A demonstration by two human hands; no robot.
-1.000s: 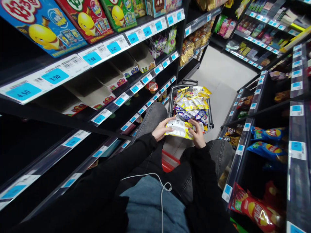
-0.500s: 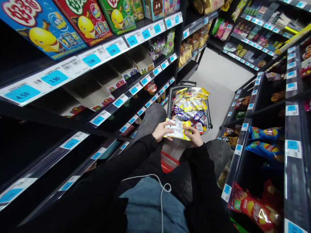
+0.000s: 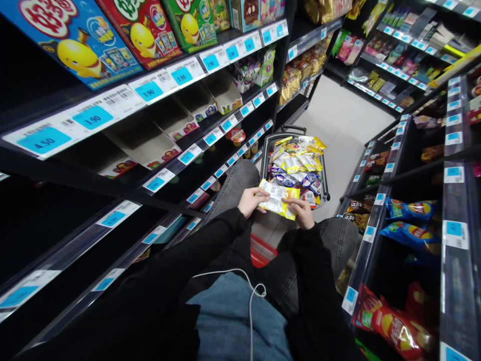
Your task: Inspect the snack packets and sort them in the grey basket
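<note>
Both my hands hold a yellow and white snack packet above my knees. My left hand grips its left end, with fingers curled round it. My right hand pinches its right end. Just beyond the packet stands a black shopping basket filled with several yellow and blue snack packets. I am squatting in a narrow shop aisle, in black sleeves and grey jeans.
Dark shelves with blue price tags rise on my left, holding toy boxes and open cardboard trays. On my right, shelves carry crisp bags. A red basket sits between my legs. Pale floor stretches beyond the black basket.
The packet has been turned and drawn slightly closer between my hands; my right hand moved from lying over its top to pinching its right end. The view shifted a little.
</note>
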